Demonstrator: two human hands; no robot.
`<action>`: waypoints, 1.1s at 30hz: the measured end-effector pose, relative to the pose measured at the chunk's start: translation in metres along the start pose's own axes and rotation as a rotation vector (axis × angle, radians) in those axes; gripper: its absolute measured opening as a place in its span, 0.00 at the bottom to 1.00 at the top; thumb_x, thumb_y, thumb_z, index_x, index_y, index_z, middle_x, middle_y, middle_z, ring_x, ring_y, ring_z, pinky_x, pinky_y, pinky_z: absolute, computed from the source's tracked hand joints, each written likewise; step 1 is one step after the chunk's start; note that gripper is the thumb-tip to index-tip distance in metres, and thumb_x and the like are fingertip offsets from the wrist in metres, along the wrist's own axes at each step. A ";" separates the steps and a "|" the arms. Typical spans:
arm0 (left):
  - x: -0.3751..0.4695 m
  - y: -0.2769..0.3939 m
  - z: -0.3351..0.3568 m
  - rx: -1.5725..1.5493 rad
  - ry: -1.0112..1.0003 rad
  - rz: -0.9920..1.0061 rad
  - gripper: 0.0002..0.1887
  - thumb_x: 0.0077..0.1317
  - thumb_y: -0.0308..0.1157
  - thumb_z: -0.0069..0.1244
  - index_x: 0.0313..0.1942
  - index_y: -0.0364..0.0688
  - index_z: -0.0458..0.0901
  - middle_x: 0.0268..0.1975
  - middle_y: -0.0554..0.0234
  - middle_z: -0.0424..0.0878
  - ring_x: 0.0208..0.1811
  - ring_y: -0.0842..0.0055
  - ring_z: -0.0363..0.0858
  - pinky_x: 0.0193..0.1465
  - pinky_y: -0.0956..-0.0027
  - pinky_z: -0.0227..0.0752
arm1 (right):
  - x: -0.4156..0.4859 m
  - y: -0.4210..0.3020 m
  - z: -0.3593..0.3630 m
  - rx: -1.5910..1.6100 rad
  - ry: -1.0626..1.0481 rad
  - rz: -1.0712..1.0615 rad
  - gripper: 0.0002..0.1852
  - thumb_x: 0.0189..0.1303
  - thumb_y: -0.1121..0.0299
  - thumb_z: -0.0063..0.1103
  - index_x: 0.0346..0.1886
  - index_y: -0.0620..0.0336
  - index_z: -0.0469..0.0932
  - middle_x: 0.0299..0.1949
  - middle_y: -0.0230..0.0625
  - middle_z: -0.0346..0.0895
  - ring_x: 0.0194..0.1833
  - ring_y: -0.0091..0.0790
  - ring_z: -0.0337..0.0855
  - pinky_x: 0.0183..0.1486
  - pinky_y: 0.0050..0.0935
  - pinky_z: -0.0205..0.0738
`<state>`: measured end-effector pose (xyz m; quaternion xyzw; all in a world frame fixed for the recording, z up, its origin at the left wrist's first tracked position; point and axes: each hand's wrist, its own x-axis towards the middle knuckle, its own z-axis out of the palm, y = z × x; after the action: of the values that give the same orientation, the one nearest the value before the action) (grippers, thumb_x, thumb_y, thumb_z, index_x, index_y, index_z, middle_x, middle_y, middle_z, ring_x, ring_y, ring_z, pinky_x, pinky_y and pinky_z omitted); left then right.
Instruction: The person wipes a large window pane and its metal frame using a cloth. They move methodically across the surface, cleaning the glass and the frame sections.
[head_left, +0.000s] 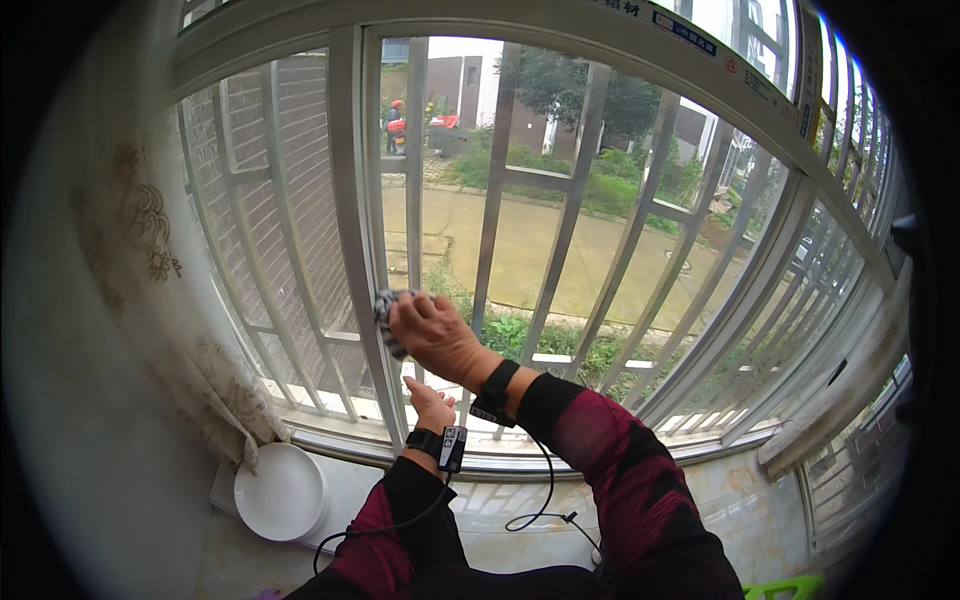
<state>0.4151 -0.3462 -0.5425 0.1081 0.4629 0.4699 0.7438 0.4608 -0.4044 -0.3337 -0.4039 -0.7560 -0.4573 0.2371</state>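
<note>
A grey-and-white cloth (391, 322) is bunched under my right hand (433, 334), pressed at the left edge of the window pane (540, 262) beside the upright metal frame (365, 247). Below and slightly left of it, my left hand (430, 405) is near the lower part of the same frame, palm partly turned up with fingers apart and nothing seen in it. Each wrist wears a black strap with a small box, and black cables hang from them.
A round white basin or stack of plates (279, 491) sits on the ledge at lower left. A patterned curtain (142, 225) hangs at left. Metal bars (570, 217) stand outside the glass. Part of a green plastic item (784, 587) shows at lower right. A person (394, 116) is outside, far off.
</note>
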 end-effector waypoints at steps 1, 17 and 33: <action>0.005 -0.004 -0.004 -0.030 -0.029 0.040 0.43 0.79 0.70 0.32 0.75 0.41 0.65 0.70 0.55 0.71 0.61 0.63 0.75 0.58 0.56 0.75 | -0.019 -0.010 0.006 0.035 -0.053 -0.009 0.21 0.60 0.67 0.61 0.56 0.65 0.79 0.53 0.43 0.76 0.53 0.40 0.78 0.48 0.35 0.74; -0.036 0.009 0.011 -0.035 -0.055 0.006 0.50 0.76 0.73 0.33 0.86 0.48 0.46 0.88 0.57 0.45 0.87 0.52 0.46 0.82 0.34 0.47 | 0.056 0.130 -0.123 -0.165 0.233 0.226 0.26 0.50 0.76 0.69 0.57 0.51 0.81 0.50 0.37 0.78 0.52 0.46 0.79 0.52 0.44 0.74; -0.047 0.004 0.015 0.004 -0.058 0.003 0.48 0.77 0.71 0.33 0.84 0.47 0.51 0.85 0.58 0.54 0.84 0.55 0.54 0.80 0.37 0.55 | -0.062 0.040 -0.065 -0.023 0.038 0.251 0.26 0.54 0.74 0.67 0.60 0.56 0.81 0.56 0.42 0.76 0.54 0.45 0.78 0.52 0.44 0.73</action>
<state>0.4182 -0.3774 -0.5046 0.1238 0.4418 0.4668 0.7560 0.5281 -0.4757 -0.3285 -0.4894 -0.6896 -0.4404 0.3018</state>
